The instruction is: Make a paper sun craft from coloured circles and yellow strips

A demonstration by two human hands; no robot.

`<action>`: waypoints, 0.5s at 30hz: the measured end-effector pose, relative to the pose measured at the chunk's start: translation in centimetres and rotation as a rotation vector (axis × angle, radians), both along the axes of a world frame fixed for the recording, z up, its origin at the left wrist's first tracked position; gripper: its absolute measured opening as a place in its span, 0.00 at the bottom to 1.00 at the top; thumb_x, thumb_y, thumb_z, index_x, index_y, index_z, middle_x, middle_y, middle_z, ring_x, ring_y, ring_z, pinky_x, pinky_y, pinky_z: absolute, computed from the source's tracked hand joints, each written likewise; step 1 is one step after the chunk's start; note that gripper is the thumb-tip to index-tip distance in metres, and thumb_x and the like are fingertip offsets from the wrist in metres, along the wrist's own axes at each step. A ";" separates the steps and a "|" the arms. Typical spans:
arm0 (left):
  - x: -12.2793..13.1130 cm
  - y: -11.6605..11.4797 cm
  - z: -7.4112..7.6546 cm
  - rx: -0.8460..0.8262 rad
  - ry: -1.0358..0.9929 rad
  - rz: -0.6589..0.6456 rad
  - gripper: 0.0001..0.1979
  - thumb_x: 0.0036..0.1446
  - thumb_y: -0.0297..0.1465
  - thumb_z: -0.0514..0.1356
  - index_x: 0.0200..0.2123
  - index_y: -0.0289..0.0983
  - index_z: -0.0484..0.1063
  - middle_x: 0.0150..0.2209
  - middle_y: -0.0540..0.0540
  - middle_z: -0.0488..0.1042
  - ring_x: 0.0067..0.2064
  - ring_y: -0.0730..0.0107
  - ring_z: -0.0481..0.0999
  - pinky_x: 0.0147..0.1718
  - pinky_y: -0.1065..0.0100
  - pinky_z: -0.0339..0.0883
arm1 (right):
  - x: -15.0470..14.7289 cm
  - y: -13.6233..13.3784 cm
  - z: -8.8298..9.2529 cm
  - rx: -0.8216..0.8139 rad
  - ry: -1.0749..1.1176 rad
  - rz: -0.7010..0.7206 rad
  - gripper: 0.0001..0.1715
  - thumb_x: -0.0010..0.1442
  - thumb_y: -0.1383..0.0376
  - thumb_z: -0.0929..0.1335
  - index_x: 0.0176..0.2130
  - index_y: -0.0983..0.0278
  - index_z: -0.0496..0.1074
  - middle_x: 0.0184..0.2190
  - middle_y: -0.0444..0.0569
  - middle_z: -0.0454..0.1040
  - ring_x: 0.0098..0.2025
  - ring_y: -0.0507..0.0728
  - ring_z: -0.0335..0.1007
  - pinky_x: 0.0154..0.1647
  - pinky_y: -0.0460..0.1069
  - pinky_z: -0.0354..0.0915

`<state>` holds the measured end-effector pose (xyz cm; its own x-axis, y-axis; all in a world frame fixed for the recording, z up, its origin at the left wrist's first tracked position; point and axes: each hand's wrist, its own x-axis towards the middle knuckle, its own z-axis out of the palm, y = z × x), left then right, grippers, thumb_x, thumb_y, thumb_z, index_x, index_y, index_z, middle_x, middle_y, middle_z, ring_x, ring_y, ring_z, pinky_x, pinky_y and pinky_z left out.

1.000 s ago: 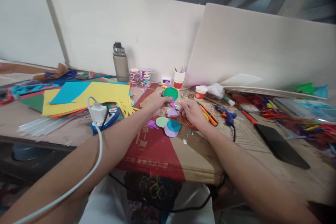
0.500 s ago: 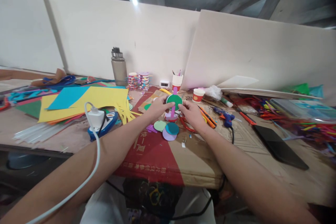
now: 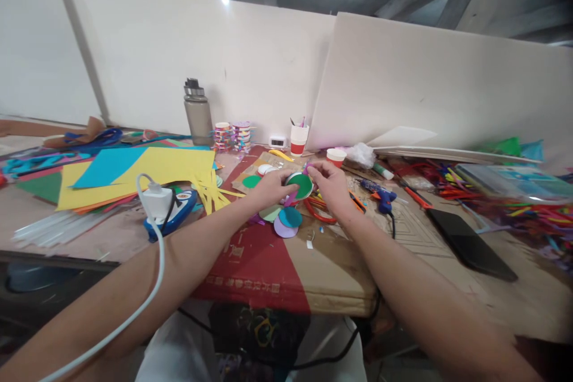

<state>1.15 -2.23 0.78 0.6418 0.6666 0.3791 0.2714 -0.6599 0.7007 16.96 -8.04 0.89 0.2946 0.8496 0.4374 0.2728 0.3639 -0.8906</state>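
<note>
My left hand [image 3: 274, 186] is closed on the edge of a round green disc with a white rim [image 3: 299, 186], held above the cardboard. A purple paper strip [image 3: 307, 169] shows at the disc's upper right, pinched between the thumb and fingers of my right hand [image 3: 329, 182]. More purple shows at the disc's lower left, by my left thumb. Whether the strip runs unbroken behind the disc, I cannot tell. Under my hands lie loose paper circles: a teal one [image 3: 290, 217], a lilac one [image 3: 285, 229], a light green one [image 3: 270, 213] and a green one [image 3: 251, 181].
Left: yellow paper sheets [image 3: 179, 164], a blue device with a white plug [image 3: 168, 221], a bottle [image 3: 197, 119]. Behind: strip-wrapped cups [image 3: 242, 136], a cup of pens [image 3: 299, 140], another paper cup [image 3: 335, 157]. Right: a glue gun [image 3: 382, 197], a black phone [image 3: 470, 243].
The disc has turned, so the purple strip now slants from lower left to upper right instead of standing upright. My right hand has moved up and grips the strip's upper end.
</note>
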 end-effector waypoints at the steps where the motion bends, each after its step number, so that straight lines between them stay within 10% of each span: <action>1: 0.0 0.0 0.0 -0.011 -0.004 -0.002 0.10 0.51 0.34 0.58 0.34 0.34 0.74 0.28 0.50 0.72 0.31 0.69 0.69 0.33 0.69 0.62 | 0.0 0.1 0.0 -0.011 0.023 0.002 0.13 0.51 0.56 0.68 0.31 0.63 0.73 0.25 0.43 0.72 0.25 0.51 0.62 0.26 0.47 0.61; 8: -0.1 -0.1 -0.1 -0.190 -0.071 -0.060 0.15 0.52 0.42 0.61 0.35 0.35 0.75 0.27 0.50 0.71 0.29 0.70 0.68 0.30 0.70 0.62 | 0.3 0.5 -0.3 -0.037 0.091 0.013 0.13 0.50 0.55 0.69 0.29 0.63 0.71 0.23 0.42 0.71 0.23 0.50 0.59 0.24 0.46 0.59; 15: 0.5 -0.9 0.3 -0.909 -0.471 -0.263 0.26 0.57 0.52 0.55 0.39 0.34 0.74 0.36 0.42 0.78 0.39 0.63 0.76 0.40 0.63 0.70 | 0.3 0.5 -0.1 -0.017 0.068 0.046 0.14 0.51 0.54 0.68 0.31 0.62 0.71 0.24 0.43 0.71 0.24 0.51 0.61 0.25 0.47 0.61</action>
<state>1.62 -3.12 1.06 0.7254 0.6861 0.0558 -0.2318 0.1672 0.9583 17.30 -7.58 0.81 0.2838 0.8700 0.4032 0.1953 0.3592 -0.9126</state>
